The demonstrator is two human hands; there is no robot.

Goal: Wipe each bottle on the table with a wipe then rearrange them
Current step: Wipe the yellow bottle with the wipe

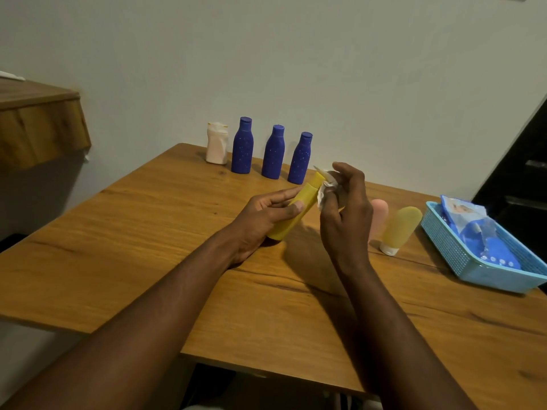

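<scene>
Both forearms (165,306) reach over the counter (148,232): the left hand (260,214) curls fingers and thumb round a yellow bottle (309,189), tilted above it, while the right hand (346,220) pinches a crumpled wipe (324,194) against its neck. Wiping is in hand; next, probably, the wipe works down the body, then the pink bottle (380,211) just right of that hand takes its turn.

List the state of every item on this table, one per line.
Yellow plastic bottle, held tilted in left hand, cap on.
White wipe, pinched in right hand, against that bottle.
Three dark blue plastic bottles, upright, capped.
White plastic bottle, upright.
Pale yellow squeeze tube, white cap on.
Blue plastic basket, holding a wipes pack.
</scene>
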